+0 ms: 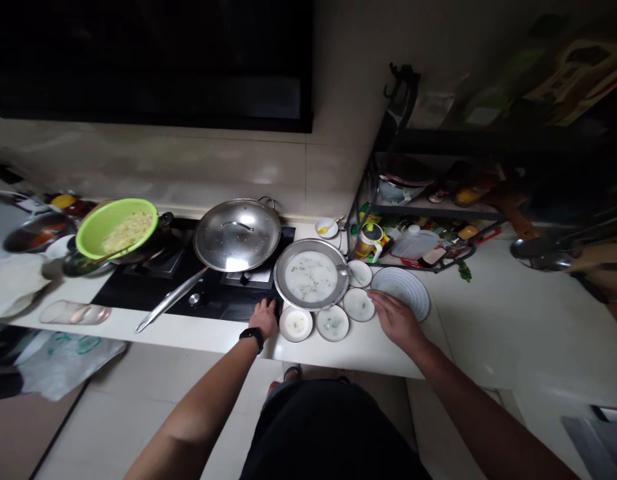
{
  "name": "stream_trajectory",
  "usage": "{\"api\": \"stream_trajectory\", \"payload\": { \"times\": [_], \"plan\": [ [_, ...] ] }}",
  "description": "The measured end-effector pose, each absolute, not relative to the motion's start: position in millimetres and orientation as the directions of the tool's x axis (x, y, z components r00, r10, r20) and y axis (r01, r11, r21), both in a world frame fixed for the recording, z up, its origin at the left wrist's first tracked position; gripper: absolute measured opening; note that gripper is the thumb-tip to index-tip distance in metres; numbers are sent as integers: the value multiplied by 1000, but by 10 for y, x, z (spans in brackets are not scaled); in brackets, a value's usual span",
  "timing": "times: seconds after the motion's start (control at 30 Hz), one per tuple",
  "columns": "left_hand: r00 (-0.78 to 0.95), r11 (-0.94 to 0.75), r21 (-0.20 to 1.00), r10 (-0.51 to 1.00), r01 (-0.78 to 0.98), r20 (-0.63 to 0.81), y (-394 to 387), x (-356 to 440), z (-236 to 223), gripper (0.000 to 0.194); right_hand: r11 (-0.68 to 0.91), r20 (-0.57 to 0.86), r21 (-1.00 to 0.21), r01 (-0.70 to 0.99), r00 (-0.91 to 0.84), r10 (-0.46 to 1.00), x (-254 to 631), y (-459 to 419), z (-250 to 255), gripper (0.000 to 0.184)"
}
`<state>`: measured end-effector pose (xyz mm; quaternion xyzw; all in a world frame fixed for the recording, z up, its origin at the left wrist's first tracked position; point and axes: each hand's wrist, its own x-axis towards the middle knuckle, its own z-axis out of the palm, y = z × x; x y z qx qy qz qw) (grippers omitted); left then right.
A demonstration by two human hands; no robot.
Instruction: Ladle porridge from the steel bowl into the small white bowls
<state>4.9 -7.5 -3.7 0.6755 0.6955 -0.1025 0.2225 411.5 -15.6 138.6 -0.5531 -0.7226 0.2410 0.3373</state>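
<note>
My left hand [264,318] lies palm down at the right front edge of the black cooktop [223,308], its fingers stretched out and holding nothing. At the right rim of a small bowl [359,305] of whitish liquid, my right hand [395,321] has its fingers closed on the edge. A large metal bowl [311,275] of white liquid with dark green bits stands between my hands, a ladle [343,270] at its right side. Around it are more small bowls: one in front [332,323], one at the left [295,324] and one behind [359,274].
A lidded frying pan [237,235] sits on the cooktop, its handle [171,300] reaching over the front. Left are a green colander [91,230] with pale shreds and a glass [75,313] on its side. Right are a patterned plate [421,293] and a rack [441,212] of seasonings.
</note>
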Motion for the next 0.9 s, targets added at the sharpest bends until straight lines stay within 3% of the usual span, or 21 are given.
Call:
{"api": "stream_trajectory", "payload": {
  "times": [0.1,0.2,0.3,0.37,0.63,0.9],
  "plan": [
    [11,70,160,891,985,-454,-73,62,-6,65,207,167,-796,569,-122,978,3772,86,1221,29],
    [-1,91,168,882,982,-472,-72,77,36,66,-16,11,-891,453,56,998,3587,245,1005,35],
    [-6,106,186,882,977,-471,-75,85,66,64,-251,-210,-956,149,249,946,3523,309,854,37],
    [-4,106,193,885,975,-466,-79,85,76,64,-317,-306,-948,-14,299,904,3527,314,813,35],
    [-2,108,197,883,974,-470,-77,70,69,65,-356,-425,-896,-264,284,859,3671,242,935,32],
    [1,90,169,881,981,-473,-72,60,42,63,-253,-356,-917,-307,350,867,4097,243,1260,37]
  ]
}}
